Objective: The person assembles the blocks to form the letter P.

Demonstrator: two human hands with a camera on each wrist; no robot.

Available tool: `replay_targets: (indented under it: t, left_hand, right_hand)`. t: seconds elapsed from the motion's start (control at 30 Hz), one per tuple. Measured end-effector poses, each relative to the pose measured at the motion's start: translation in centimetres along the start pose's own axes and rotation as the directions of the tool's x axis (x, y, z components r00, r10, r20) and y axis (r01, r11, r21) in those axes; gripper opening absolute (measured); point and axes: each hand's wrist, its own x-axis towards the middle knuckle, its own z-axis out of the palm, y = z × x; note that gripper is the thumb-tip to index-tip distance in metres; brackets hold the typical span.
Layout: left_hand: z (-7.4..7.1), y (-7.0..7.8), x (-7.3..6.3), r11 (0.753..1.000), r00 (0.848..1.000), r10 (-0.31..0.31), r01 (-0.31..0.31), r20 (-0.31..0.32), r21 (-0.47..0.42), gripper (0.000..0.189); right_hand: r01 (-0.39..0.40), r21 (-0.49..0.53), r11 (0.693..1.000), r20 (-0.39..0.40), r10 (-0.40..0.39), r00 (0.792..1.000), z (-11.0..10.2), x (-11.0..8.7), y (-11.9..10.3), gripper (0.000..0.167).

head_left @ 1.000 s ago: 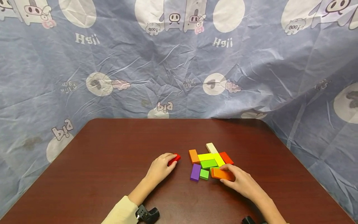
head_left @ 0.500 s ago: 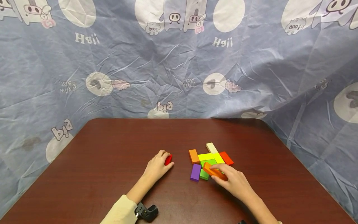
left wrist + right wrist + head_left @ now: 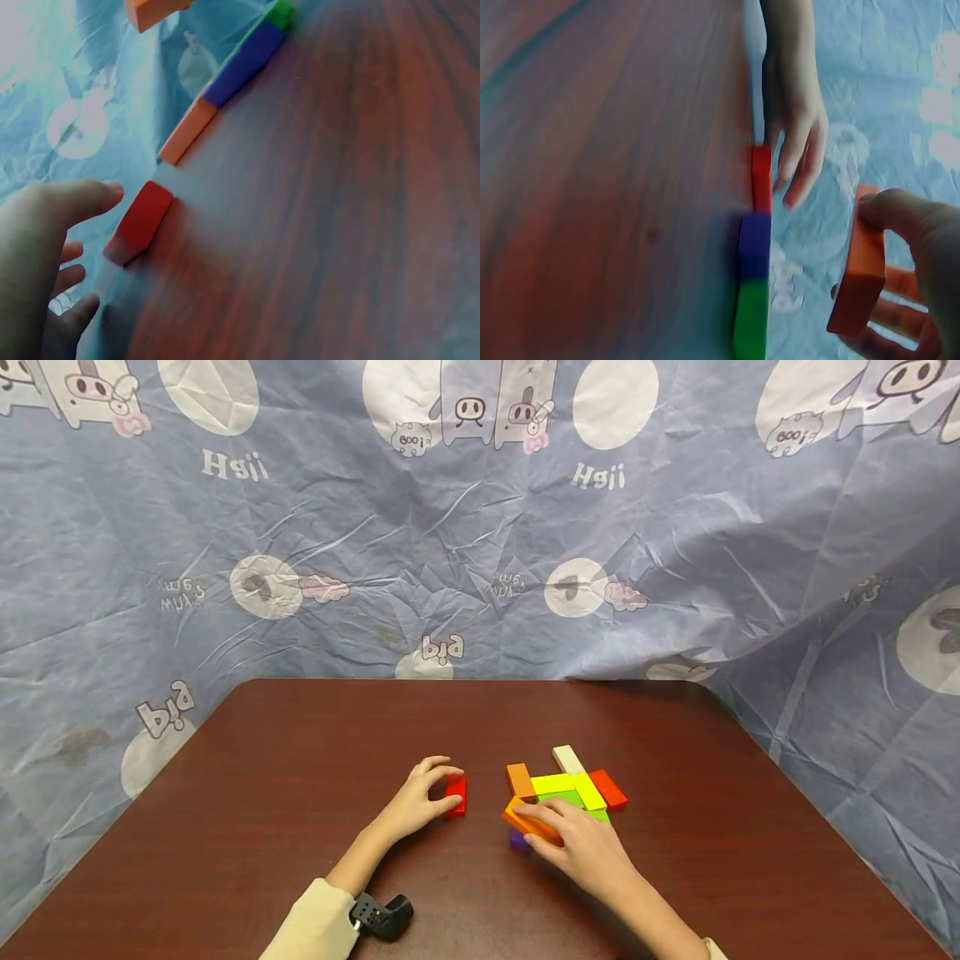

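Note:
My left hand (image 3: pixel 411 802) is beside a red block (image 3: pixel 456 795) that lies on the table. In the left wrist view the thumb and fingers are parted, with a gap between the thumb and that red block (image 3: pixel 141 223). My right hand (image 3: pixel 588 852) pinches an orange block (image 3: pixel 861 277) between thumb and fingers. It holds this block raised over the near left part of the block group, partly covering a purple block (image 3: pixel 519 841). Another orange block (image 3: pixel 521 781) lies flat at the group's left side.
Flat in the group are yellow blocks (image 3: pixel 553 783), a green block (image 3: pixel 562 797), a white block (image 3: pixel 567 759) and a second red block (image 3: pixel 607 790). They lie on a dark brown table (image 3: pixel 337 727). Behind it hangs a printed blue-grey cloth (image 3: pixel 420 527).
My right hand has lifted the orange block off the group's near right and carried it left. My left hand has drawn the red block left, then let go of it.

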Motion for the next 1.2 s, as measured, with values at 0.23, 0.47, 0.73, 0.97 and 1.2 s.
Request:
replay_targets:
  t: [0.23, 0.47, 0.73, 0.97, 1.2]
  left_hand:
    - [-0.7, -0.8, -0.2, 0.998, 0.994, 0.054, -0.05, 0.094, -0.045, 0.034]
    - [-0.9, -0.8, -0.2, 0.997, 0.988, 0.078, -0.074, 0.13, -0.037, 0.032]
    - [-0.8, -0.7, -0.3, 0.999, 0.991, 0.053, -0.054, 0.123, 0.002, 0.029]
    - [-0.8, -0.4, -0.5, 0.996, 0.981, 0.082, -0.085, 0.175, 0.012, 0.038]
    - [-0.2, 0.1, -0.7, 0.992, 0.96, 0.106, -0.119, 0.259, 0.036, 0.043]
  right_hand:
    - [0.045, -0.019, 0.999, 0.147, -0.042, 0.988, 1.2, 1.7, -3.3, 0.03]
    - [0.026, -0.075, 0.997, 0.205, -0.01, 0.979, 3.1, 2.3, -5.3, 0.028]
    - [-0.094, -0.08, 0.992, 0.287, 0.114, 0.951, 4.2, 2.0, -6.0, 0.031]
    - [-0.186, 0.166, 0.968, 0.371, 0.113, 0.922, 4.1, 1.5, -5.0, 0.036]
    - [-0.281, 0.362, 0.889, 0.435, 0.106, 0.894, 3.7, 0.6, -3.7, 0.045]
